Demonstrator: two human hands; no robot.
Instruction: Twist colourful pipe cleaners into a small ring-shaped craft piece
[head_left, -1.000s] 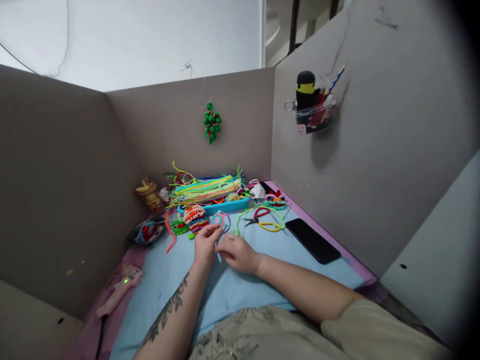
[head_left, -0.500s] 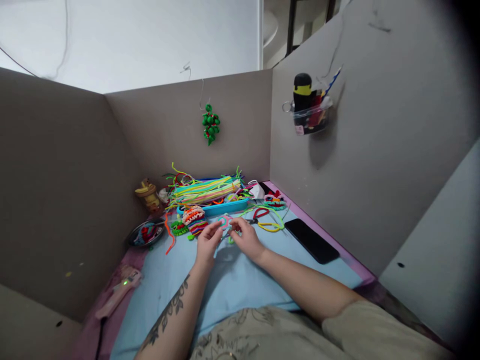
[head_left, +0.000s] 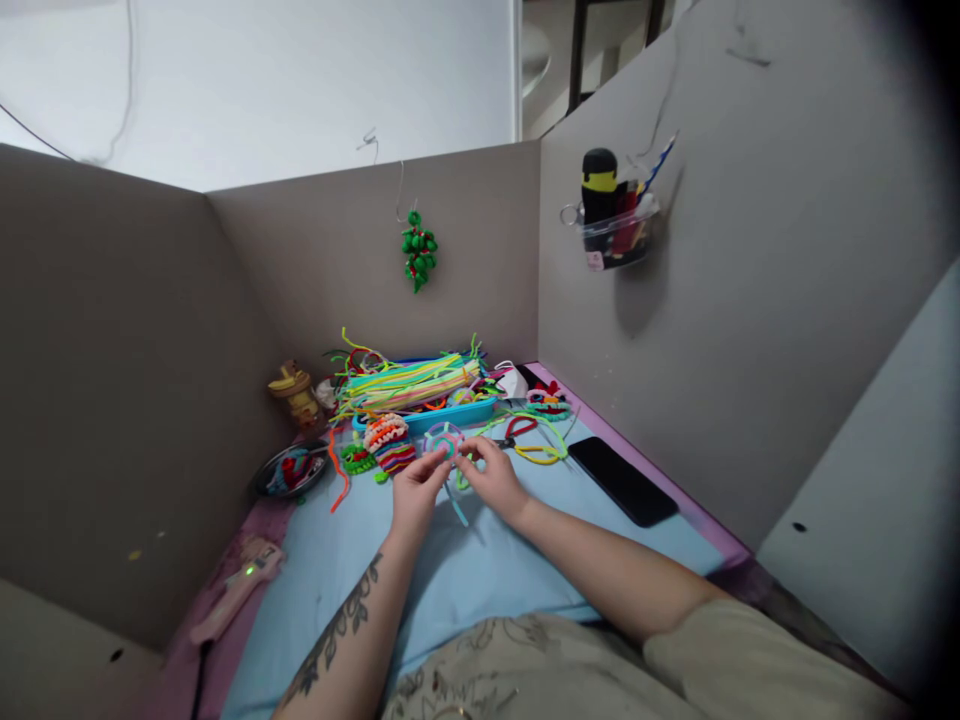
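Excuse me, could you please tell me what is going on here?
A person's left hand holds a small round pink-and-teal piece, with the right hand at its right side. A blue strand shows below. Beyond is a blue tray heaped with colourful strips; scissors and a dark phone lie to the right.

In mid-frame, the tray (head_left: 466, 412) lies behind the left hand (head_left: 414, 492) and right hand (head_left: 495, 482), with the phone (head_left: 622, 481) further right

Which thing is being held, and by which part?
A round pink-and-teal piece, held at its near edge by the left fingers; the right fingers are at its right side.
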